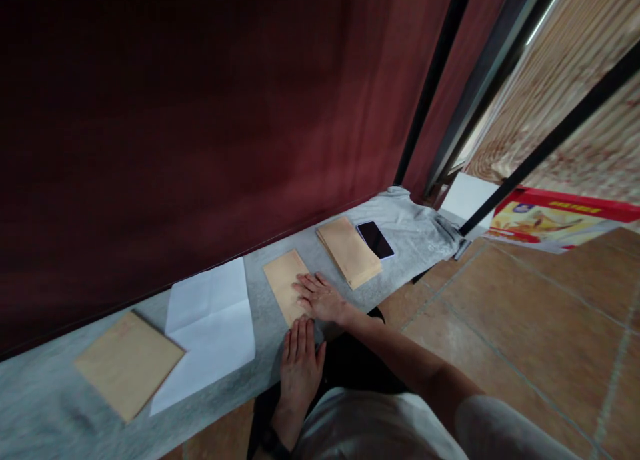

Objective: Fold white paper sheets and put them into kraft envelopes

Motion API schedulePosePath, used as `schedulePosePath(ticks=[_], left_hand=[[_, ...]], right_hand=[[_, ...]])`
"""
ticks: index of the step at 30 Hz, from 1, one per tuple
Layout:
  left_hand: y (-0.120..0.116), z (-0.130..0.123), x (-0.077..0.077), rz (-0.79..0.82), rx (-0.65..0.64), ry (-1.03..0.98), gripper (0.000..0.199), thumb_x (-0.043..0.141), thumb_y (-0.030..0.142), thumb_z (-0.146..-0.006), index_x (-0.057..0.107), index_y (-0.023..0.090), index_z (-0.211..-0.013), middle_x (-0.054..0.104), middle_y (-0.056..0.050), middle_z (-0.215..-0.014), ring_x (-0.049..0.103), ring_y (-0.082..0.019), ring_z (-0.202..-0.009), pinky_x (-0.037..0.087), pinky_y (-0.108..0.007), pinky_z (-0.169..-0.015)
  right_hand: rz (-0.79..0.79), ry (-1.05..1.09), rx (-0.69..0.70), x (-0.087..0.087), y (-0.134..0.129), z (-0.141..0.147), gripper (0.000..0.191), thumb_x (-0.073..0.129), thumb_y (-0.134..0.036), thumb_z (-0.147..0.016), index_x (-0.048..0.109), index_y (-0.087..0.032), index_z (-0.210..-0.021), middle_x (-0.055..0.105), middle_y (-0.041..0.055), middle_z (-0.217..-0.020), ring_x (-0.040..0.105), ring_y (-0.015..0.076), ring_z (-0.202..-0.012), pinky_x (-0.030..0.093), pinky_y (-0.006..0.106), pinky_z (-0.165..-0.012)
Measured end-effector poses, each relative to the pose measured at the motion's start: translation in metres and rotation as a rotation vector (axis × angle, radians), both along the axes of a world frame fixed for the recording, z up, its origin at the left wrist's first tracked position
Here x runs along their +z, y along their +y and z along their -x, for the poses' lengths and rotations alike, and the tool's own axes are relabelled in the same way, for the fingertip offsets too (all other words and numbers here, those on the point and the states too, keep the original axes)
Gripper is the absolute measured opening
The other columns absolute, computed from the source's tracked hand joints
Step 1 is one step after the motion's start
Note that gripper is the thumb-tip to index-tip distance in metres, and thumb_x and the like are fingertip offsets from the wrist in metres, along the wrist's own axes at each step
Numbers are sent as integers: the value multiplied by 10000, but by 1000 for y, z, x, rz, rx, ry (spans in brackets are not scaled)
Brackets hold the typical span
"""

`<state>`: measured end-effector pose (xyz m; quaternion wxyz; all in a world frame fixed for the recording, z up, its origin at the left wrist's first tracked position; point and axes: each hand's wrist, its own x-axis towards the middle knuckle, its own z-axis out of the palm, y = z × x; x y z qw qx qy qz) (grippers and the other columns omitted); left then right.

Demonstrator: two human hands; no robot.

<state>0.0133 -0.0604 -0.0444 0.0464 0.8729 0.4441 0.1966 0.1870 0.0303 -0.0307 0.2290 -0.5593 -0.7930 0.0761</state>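
Observation:
A tan paper envelope point(281, 278) lies flat in front of me on the cloth-covered bench. Flat on its right side rests my right hand point(320, 297), fingers stretched out. My left hand point(301, 363) lies palm down at the envelope's near end, its fingers extended and touching that edge; a dark band circles the wrist. Just right of the envelope is a stack of similar tan envelopes point(350, 250). To the left, white folded paper sheets point(213, 327) with crease lines are spread out. Another tan envelope pile point(131, 363) overlaps their left edge.
A smartphone point(375, 239) lies beside the envelope stack. Grey cloth point(405, 223) covers the narrow bench, which runs along a dark red wall point(200, 147). At the right are black poles point(550, 137), a red and yellow printed box point(550, 220) and a tiled floor point(525, 327).

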Motion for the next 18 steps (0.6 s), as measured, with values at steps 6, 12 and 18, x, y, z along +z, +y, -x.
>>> schedulePosePath(ticks=[6,12,18], left_hand=[[-5,-3,-5,-157,43,85,706,514,337,-983,258,66,-1583,351,-241,-1589,334,-364,-1484,332,-548,-1194],[-5,-4,-9,-210,37,98,768,513,323,-977,150,77,-1608,296,-242,-1612,325,-366,-1489,350,-539,-1186],[-6,-4,-7,-172,41,106,748,515,352,-978,207,64,-1596,323,-253,-1597,320,-375,-1489,350,-549,-1184]], right_hand=[[50,-127,-5,7,28,-1,522,384,-437,-1063,415,-170,-1511,353,115,-1617,336,253,-1493,217,512,-1241],[94,-140,-88,8,53,6,591,368,-464,-1058,366,-108,-1530,333,145,-1620,332,275,-1493,202,523,-1242],[83,-93,-133,-1,33,7,608,398,-477,-1043,380,-122,-1537,366,156,-1596,339,284,-1491,240,514,-1236]])
